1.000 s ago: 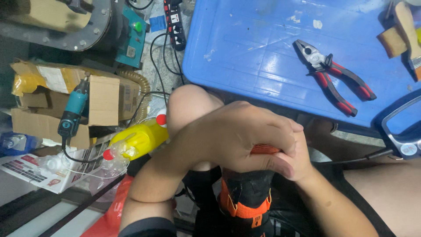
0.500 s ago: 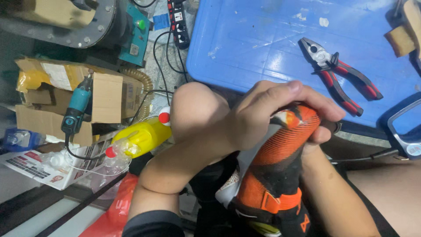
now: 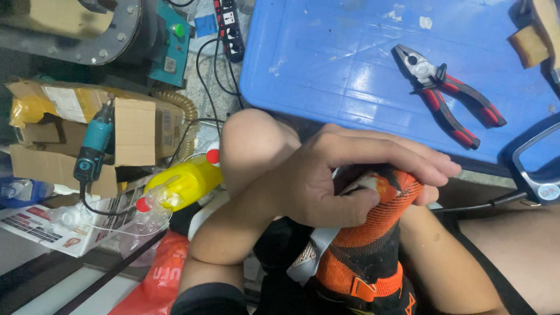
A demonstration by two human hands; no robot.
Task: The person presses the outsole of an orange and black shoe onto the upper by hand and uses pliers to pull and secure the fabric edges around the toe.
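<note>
I was pulling the orange and black knit glove [image 3: 367, 245] on, my left hand [image 3: 326, 181] pinching its top over my right hand [image 3: 429, 195], so next I needed a firm tug.

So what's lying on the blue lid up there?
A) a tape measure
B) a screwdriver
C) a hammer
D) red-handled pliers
D: red-handled pliers lie on the blue lid, apart from both hands, which are down on the orange and black glove.
</note>
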